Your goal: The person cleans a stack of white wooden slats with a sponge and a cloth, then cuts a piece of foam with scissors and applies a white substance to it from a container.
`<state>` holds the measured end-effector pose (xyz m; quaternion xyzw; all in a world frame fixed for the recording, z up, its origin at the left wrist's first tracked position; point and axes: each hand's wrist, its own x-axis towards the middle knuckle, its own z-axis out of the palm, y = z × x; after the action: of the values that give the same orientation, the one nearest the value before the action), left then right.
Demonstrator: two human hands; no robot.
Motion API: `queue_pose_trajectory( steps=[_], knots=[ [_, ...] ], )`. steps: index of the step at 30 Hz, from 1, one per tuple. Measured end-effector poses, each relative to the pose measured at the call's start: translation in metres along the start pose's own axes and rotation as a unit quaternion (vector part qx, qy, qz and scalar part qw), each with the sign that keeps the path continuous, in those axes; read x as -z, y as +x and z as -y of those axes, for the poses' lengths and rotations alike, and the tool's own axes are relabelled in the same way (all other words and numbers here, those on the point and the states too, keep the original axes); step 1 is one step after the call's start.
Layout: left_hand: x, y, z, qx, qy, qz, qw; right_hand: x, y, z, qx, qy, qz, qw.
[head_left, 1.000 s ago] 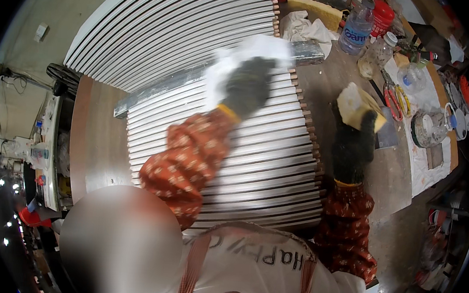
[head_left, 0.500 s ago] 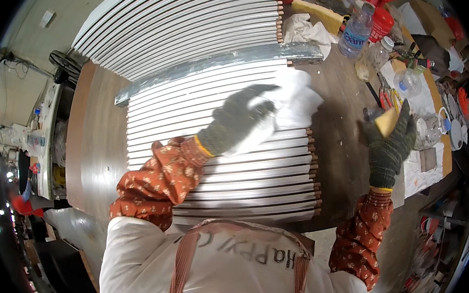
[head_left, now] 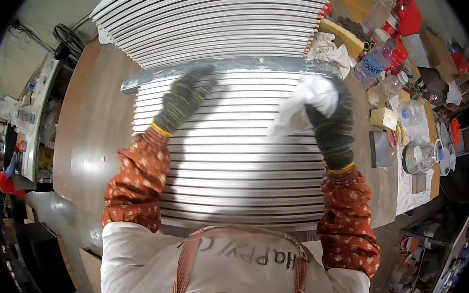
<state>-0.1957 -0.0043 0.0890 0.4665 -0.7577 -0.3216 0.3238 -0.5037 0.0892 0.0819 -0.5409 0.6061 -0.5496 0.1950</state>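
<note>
Right fingers hold white cloth; blue-labelled bottle near, contents indistinct.

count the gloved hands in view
2: the left hand, blurred, over the left part of the white strips; the right hand, holding a white cloth, at their right edge.

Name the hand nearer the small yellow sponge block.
Right. The right hand, with a white cloth, is left of the sponge block; the left hand is farther left, over the white strips.
</note>
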Motion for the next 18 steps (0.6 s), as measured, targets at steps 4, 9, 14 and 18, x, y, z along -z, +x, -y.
queue_pose_trajectory(
  steps=[4, 9, 14, 18],
  knots=[
    [0.018, 0.015, 0.061, 0.022, 0.412, -0.102, 0.905, -0.013, 0.02, 0.01, 0.2, -0.172, 0.025, 0.964],
    [0.009, 0.015, 0.071, -0.009, 0.437, -0.107, 0.893, -0.133, 0.022, 0.033, 0.242, -0.283, 0.271, 0.888],
    [0.013, 0.015, 0.058, -0.015, 0.433, -0.075, 0.898, -0.099, 0.05, -0.025, 0.254, -0.329, 0.198, 0.888],
    [0.009, 0.02, 0.062, 0.006, 0.432, -0.056, 0.9, -0.051, 0.067, -0.041, 0.254, -0.414, 0.15, 0.861]
  ],
)
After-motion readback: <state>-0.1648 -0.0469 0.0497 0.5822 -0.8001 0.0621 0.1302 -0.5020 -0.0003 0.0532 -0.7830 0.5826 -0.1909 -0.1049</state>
